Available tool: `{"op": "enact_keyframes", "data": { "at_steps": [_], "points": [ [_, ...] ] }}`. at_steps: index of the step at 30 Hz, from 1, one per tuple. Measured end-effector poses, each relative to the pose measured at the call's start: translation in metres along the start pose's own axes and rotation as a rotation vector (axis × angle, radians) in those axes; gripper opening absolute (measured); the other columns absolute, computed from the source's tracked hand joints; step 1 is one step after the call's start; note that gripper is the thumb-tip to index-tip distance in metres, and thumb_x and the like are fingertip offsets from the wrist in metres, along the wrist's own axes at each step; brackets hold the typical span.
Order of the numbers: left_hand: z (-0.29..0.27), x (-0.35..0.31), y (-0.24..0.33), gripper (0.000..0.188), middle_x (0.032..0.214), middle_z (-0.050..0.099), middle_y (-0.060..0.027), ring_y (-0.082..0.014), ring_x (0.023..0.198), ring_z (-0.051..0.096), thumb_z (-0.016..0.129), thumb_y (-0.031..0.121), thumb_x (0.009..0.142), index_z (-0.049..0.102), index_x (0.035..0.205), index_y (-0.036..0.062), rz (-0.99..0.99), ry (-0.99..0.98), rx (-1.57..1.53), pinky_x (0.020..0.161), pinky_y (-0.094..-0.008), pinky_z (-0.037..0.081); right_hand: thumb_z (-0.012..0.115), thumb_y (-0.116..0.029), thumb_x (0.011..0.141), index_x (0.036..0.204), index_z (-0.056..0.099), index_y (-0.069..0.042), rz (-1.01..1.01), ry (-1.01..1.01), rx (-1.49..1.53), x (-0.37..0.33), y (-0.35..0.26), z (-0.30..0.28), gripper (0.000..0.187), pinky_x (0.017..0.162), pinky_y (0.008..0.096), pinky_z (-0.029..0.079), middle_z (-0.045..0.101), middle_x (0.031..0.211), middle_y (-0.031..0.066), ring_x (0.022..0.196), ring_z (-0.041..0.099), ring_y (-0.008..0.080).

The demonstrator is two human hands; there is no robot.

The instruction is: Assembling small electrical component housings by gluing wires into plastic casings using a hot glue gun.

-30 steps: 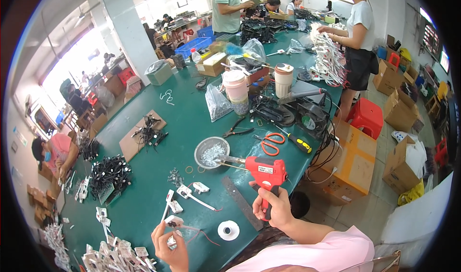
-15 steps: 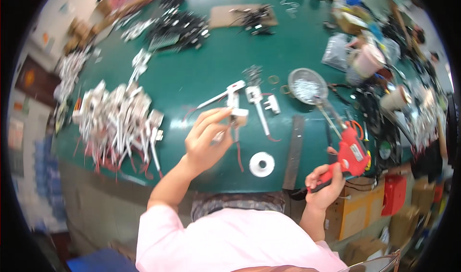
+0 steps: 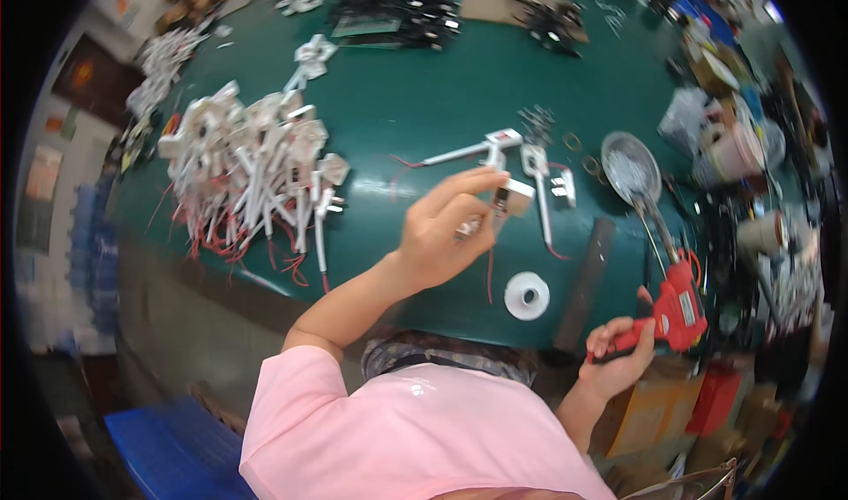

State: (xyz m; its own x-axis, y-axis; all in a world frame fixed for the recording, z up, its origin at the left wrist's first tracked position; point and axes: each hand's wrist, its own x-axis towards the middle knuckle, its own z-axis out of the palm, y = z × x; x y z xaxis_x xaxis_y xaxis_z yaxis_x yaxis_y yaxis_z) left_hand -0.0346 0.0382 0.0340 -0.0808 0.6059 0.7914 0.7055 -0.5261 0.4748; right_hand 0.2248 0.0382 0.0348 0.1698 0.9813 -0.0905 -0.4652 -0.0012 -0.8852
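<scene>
My left hand [image 3: 446,231] is closed on a small white plastic fitting [image 3: 515,198] with a dark metal part, held above the green table. A thin red wire hangs below it. In my right hand [image 3: 618,359] is a red and black pistol-grip power screwdriver [image 3: 680,310]. Its long thin bit points to a round metal bowl [image 3: 632,166] of small silvery pieces, probably screws; contact cannot be made out. Beyond my left hand lie white tube assemblies [image 3: 464,148], one more [image 3: 543,200] and a small white piece [image 3: 563,186].
A large heap of white tube parts with red wires [image 3: 265,164] covers the left side. A white ring-shaped spool [image 3: 527,296] and a dark flat bar [image 3: 585,284] lie near the front edge. Black parts [image 3: 397,10] are piled far back; clutter crowds the right.
The view has shifted, so the table contents sit further right and lower or higher in places. Both hands keep their holds, the left on the white fitting, the right on the power screwdriver.
</scene>
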Motion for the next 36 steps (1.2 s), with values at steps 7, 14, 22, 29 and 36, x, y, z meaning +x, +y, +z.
{"op": "enact_keyframes", "data": {
  "at_steps": [7, 14, 22, 29, 36],
  "points": [
    [-0.014, -0.001, -0.013, 0.006, 0.118, 0.051, -0.0131, -0.0216, 0.091, 0.066, 0.055, 0.000, 0.088, 0.048, 0.089, 0.0015, -0.338, 0.065, -0.335, 0.077, -0.0300, 0.053, 0.039, -0.036, 0.099, 0.135, 0.035, -0.001, -0.022, 0.014, -0.016, 0.000, 0.001, -0.015, 0.050, 0.035, 0.0212, 0.031, 0.047, 0.056, 0.0026, 0.037, 0.035, 0.0078],
    [-0.180, 0.052, -0.010, 0.006, 0.113, 0.061, -0.0127, -0.0157, 0.076, 0.065, 0.056, -0.004, 0.082, 0.053, 0.083, 0.0016, -0.359, 0.523, -0.256, 0.068, -0.0294, 0.057, 0.039, -0.036, 0.099, 0.137, 0.035, -0.001, -0.073, 0.023, -0.057, -0.005, -0.001, 0.008, 0.051, 0.035, 0.0217, 0.031, 0.048, 0.057, 0.0029, 0.037, 0.036, 0.0079],
    [-0.252, 0.020, -0.121, 0.023, 0.107, 0.062, -0.0192, -0.0337, 0.102, 0.057, 0.060, 0.009, 0.083, 0.061, 0.103, -0.0025, -0.217, -0.191, 0.819, 0.091, -0.0414, 0.043, 0.049, -0.026, 0.094, 0.121, 0.049, 0.000, 0.039, 0.122, 0.051, 0.010, -0.005, 0.029, 0.037, 0.035, 0.0231, 0.028, 0.047, 0.051, 0.0036, 0.036, 0.036, 0.0092],
    [-0.195, 0.028, -0.068, 0.043, 0.124, 0.054, -0.0216, -0.0399, 0.122, 0.043, 0.049, 0.000, 0.082, 0.049, 0.125, -0.0036, -0.111, -0.104, 1.222, 0.105, -0.0442, 0.030, 0.053, -0.014, 0.089, 0.120, 0.049, 0.006, -0.062, -0.042, 0.088, 0.017, -0.015, -0.002, 0.037, 0.040, 0.0279, 0.042, 0.056, 0.057, 0.0118, 0.039, 0.048, 0.0148],
    [-0.078, 0.058, 0.044, 0.058, 0.147, 0.033, -0.0211, -0.0336, 0.139, 0.027, 0.053, 0.017, 0.085, 0.039, 0.137, -0.0043, -0.079, -0.431, 0.087, 0.112, -0.0421, 0.022, 0.055, -0.021, 0.095, 0.131, 0.041, 0.003, -0.078, -0.060, 0.187, 0.013, 0.005, -0.007, 0.046, 0.056, 0.0290, 0.050, 0.067, 0.084, 0.0195, 0.060, 0.064, 0.0192]
  ]
}}
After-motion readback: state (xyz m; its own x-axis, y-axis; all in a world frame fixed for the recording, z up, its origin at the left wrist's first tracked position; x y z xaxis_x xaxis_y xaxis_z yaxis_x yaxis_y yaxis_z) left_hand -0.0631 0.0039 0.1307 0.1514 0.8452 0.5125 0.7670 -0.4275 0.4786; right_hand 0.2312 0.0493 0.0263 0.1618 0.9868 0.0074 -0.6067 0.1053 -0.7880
